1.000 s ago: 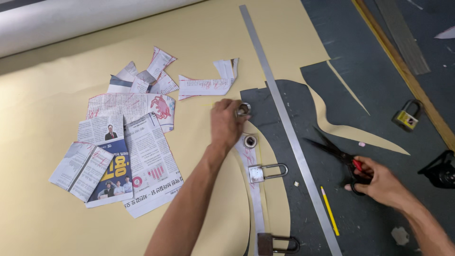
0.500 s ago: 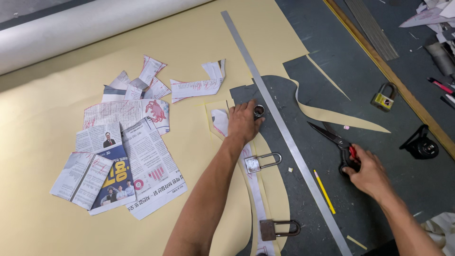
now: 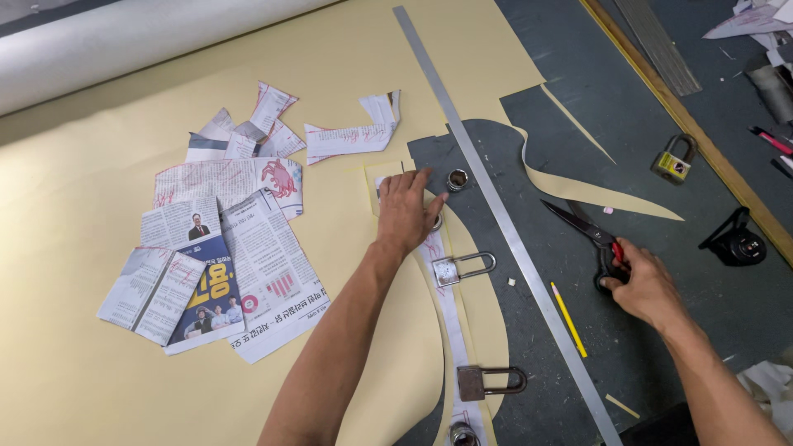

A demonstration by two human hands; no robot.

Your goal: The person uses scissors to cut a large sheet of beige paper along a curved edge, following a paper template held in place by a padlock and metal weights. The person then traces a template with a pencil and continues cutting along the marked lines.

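So here's our setup — the left hand [image 3: 406,211] is pressed flat, fingers spread, on the top end of a long curved strip of newspaper pattern [image 3: 450,318] lying on the pale yellow sheet of pattern paper [image 3: 99,396]. It isn't gripping anything, just pinning the strip down so it doesn't creep. Below the wrist, two silver padlocks sit on the same strip as weights: a square silver padlock [image 3: 450,269] close by and a duller steel padlock [image 3: 477,382] further toward us. A small round metal weight [image 3: 457,179] sits just past the fingertips.

Our right hand [image 3: 648,285] is curled closed around the red handles of the black-bladed scissors [image 3: 588,231], blades lying on the dark desk [image 3: 661,363], pointing away from the hand toward the long steel ruler [image 3: 504,223] between the two hands. A thin yellow pencil [image 3: 568,307] lies just inboard of that hand.

Off to the left hand's outer side — loose newspaper offcuts [image 3: 223,248], stacked out of the way. A yellow-bodied padlock [image 3: 673,161] sits beyond the scissors.
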